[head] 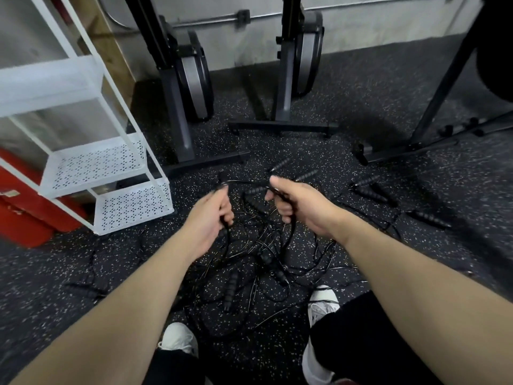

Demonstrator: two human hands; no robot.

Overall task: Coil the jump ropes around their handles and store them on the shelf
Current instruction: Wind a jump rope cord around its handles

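Standing against the wall on the left, the white shelf (83, 168) has perforated tiers that show no ropes on them, so storage looks not yet begun. On the speckled floor (305, 120) in front of it, between the person's white shoes (177, 337) and the bases of the exercise machines (194, 87), lies a tangled pile of jump ropes (266, 262): thin black cords crossing over one another, with ribbed black handles scattered among them and off to the right (372, 191).

Above that pile, the left hand (211, 218) has its fingers curled around a black handle held roughly upright, its lower end poking out below the palm. The right hand (297, 202) pinches a cord between thumb and curled fingers, and a thin line runs from it across toward the left hand; whether it also grips a handle cannot be told.

Judging by this, the step in hand is freeing one rope from the heap and starting its coil. The next move calls for drawing that cord clear of the tangle without dragging others along, then wrapping it in even turns around the held handle.
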